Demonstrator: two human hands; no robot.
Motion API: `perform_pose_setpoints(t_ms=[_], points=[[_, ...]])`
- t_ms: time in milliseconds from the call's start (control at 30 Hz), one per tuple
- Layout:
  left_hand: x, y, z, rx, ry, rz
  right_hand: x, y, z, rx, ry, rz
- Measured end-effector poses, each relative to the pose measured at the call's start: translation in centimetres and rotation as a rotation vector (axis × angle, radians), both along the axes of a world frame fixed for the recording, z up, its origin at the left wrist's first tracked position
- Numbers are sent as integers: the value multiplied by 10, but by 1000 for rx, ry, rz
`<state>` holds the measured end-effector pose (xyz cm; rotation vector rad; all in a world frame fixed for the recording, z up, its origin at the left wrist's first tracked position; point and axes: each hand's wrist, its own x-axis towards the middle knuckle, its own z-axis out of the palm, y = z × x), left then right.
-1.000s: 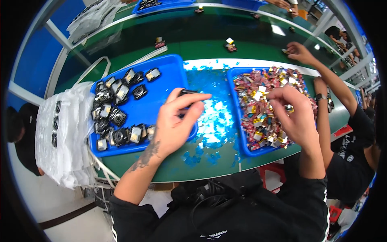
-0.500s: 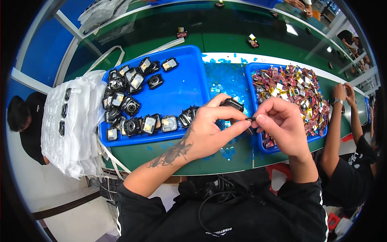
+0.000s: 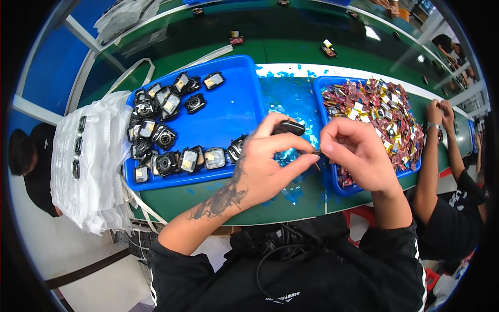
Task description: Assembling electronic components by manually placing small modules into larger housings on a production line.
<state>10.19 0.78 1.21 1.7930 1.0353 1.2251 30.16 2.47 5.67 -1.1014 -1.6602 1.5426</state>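
My left hand (image 3: 262,161) is closed, its thumb and index fingertips pinching a small dark part (image 3: 317,154), too small to name. A thin strip hangs below it. The same hand keeps a black smartwatch case (image 3: 289,127) behind its index finger. Close beside those fingertips, my right hand (image 3: 358,156) is curled with thumb and index pressed together; whether it grips anything is hidden. Left of my hands, a blue tray (image 3: 223,114) holds several black watch cases (image 3: 165,138). On the right, another blue tray (image 3: 332,183) is heaped with small red circuit boards (image 3: 384,125).
Blue film scraps (image 3: 291,96) litter the green bench (image 3: 244,208) between the trays. White packing sheets (image 3: 91,166) are stacked at the left. A co-worker's arms (image 3: 431,161) reach in at the right. Loose boards (image 3: 328,50) lie on the far green surface.
The small part was between both hands' fingertips; now it sits at the left fingertips, with the right slightly apart. The watch case has turned in my left hand. The view has shifted a little.
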Motion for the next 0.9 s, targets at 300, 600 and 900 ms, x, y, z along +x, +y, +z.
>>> perform_pose_setpoints(t_ms=[300,600,900], points=[[0,-1,-2,114,34,114,-6,12,-20,-47,12,21],[0,2,-6,-18,-92,100,-3,5,-10,-12,88,-5],[3,3,-12,-223,-307,11,1,2,-10,36,53,-69]])
